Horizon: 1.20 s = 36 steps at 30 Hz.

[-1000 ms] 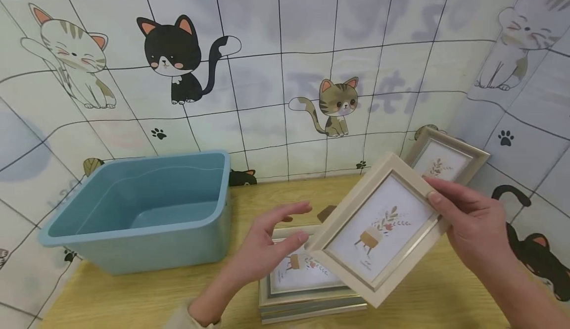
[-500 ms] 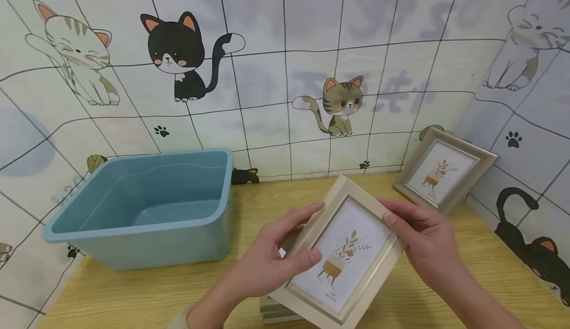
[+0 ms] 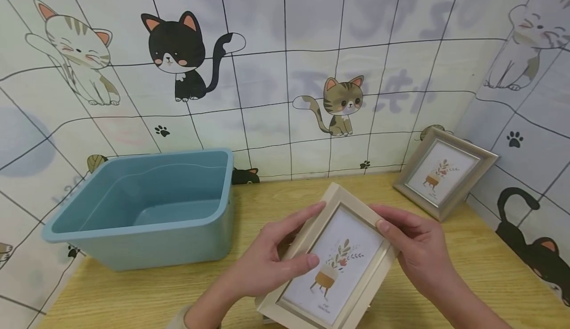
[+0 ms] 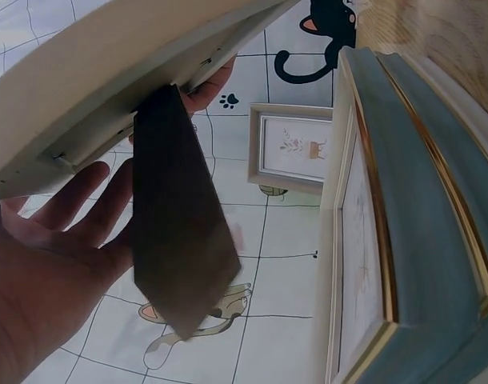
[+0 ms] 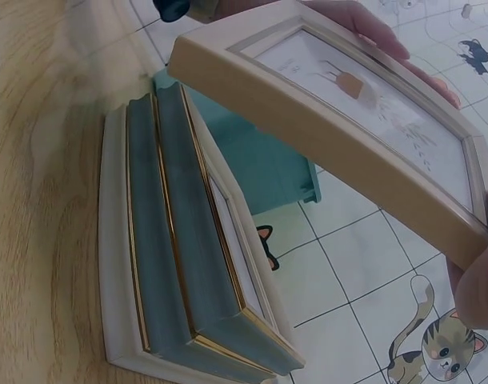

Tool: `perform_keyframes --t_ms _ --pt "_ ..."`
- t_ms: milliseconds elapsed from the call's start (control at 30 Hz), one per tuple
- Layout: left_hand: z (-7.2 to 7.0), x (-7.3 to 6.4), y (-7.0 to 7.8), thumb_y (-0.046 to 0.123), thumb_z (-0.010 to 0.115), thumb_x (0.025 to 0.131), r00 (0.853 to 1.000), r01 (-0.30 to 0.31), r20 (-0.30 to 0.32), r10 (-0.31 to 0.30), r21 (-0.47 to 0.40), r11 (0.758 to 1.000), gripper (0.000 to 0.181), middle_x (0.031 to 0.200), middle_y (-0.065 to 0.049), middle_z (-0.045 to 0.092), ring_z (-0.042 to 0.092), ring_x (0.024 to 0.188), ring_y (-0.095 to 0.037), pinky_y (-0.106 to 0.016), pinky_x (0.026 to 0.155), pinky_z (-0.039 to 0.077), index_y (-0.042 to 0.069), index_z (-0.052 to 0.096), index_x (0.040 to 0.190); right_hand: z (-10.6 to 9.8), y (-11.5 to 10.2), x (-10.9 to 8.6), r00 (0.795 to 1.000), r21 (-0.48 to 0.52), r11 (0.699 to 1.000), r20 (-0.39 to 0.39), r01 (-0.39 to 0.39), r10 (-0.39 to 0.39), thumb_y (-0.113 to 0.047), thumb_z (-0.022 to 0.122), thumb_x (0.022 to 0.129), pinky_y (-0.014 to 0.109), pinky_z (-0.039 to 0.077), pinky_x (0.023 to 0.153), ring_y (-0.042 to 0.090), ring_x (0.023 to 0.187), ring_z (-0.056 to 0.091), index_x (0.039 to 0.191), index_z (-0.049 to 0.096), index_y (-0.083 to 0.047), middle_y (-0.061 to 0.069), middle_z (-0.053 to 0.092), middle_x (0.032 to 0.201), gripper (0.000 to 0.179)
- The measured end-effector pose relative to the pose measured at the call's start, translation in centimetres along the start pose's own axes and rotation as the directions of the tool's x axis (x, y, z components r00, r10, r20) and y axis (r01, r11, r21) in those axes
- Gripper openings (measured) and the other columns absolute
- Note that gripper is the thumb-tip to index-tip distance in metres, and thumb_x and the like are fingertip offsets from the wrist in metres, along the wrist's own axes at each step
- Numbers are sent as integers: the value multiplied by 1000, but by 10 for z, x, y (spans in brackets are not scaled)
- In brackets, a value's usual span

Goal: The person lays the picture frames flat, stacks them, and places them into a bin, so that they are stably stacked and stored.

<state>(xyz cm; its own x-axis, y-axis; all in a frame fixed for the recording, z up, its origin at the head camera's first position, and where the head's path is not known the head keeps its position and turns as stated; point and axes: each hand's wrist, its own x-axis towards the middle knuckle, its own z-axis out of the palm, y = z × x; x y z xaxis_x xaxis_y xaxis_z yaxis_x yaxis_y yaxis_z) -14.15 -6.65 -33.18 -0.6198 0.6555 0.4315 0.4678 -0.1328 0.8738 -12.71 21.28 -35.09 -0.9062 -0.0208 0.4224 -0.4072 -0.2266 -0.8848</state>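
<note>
A cream picture frame (image 3: 331,264) with a print of a potted plant is held tilted, face up, between both hands. My left hand (image 3: 271,264) grips its left side, thumb over the front and fingers behind. On the upper right edge, my right hand (image 3: 416,242) pinches the border with thumb and fingers. From the frame's back a dark brown easel leg (image 4: 184,216) sticks out, as the left wrist view shows. Beneath the held frame lies a stack of several frames (image 5: 184,240), blue-grey and cream with gold edging; in the head view it is mostly hidden.
A blue plastic tub (image 3: 138,235) stands on the left of the wooden table (image 3: 285,188). At the back right, a champagne-coloured frame (image 3: 445,175) leans upright near the corner. White cat-print wall covering (image 3: 262,81) encloses the table behind and at the sides.
My right hand has brought the cream frame left and down, over the stack. The left hand, free of it a second ago, now grips its left side. The leaning frame has come into full view.
</note>
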Motion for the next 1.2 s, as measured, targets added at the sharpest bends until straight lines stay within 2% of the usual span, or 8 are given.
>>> perform_keyframes --t_ms 67,233,400,600,900,1033,1133,1200 --pt "-1 -1 0 5 62 100 1000 17 5 -17 -15 1000 66 144 -17 55 67 112 -25 -41 81 60 18 38 160 -1 0 0 1000 4 1000 -12 3 -3 20 52 97 29 59 75 17 92 72 122 73 3 10 74 114 37" --pt "-3 -2 -3 1 60 100 1000 -1 25 2 -52 999 64 140 -23 56 68 110 -27 -42 76 61 13 39 159 -5 0 0 998 33 999 -57 14 -12 21 52 97 28 59 75 16 93 72 121 72 5 10 75 112 36" --pt "0 -5 -2 0 62 97 1000 17 20 -16 -39 999 63 143 -16 57 67 112 -25 -41 84 59 12 44 156 -18 -2 0 994 91 995 -102 40 -31 21 50 97 26 58 78 15 97 70 123 71 5 9 74 114 36" --pt "0 -7 -4 -1 64 97 999 47 -5 -47 -4 999 58 146 -9 57 66 114 -23 -40 91 57 10 51 152 -30 -3 -2 992 126 991 -127 35 -19 20 48 99 27 55 88 17 109 68 128 68 6 10 71 121 38" --pt "-4 -11 -13 -2 64 98 995 25 -96 -21 39 999 49 137 -14 63 66 109 -21 -36 90 56 3 57 146 -33 3 1 977 184 983 -210 -4 44 16 51 100 26 54 90 15 109 68 127 71 1 7 71 119 36" --pt "-4 -11 -20 -4 64 97 978 -31 -203 46 77 997 38 128 -17 68 68 107 -20 -35 83 58 -3 64 136 -35 9 2 973 234 972 -221 -14 68 15 51 100 25 55 89 15 108 68 125 72 0 6 72 119 36" --pt "-5 -10 -25 -6 66 96 949 -57 -302 92 123 991 30 120 -18 72 69 101 -18 -31 75 58 -6 70 125 -36 13 2 973 245 967 -200 -62 113 13 51 101 25 55 87 14 107 66 126 73 -3 4 72 121 37" --pt "-6 -9 -26 -6 66 95 930 -36 -358 78 122 992 26 114 -19 73 70 93 -16 -29 71 57 -7 72 120 -36 16 1 969 221 967 -178 -129 170 9 51 103 25 55 86 13 106 65 127 73 -8 1 70 122 36"
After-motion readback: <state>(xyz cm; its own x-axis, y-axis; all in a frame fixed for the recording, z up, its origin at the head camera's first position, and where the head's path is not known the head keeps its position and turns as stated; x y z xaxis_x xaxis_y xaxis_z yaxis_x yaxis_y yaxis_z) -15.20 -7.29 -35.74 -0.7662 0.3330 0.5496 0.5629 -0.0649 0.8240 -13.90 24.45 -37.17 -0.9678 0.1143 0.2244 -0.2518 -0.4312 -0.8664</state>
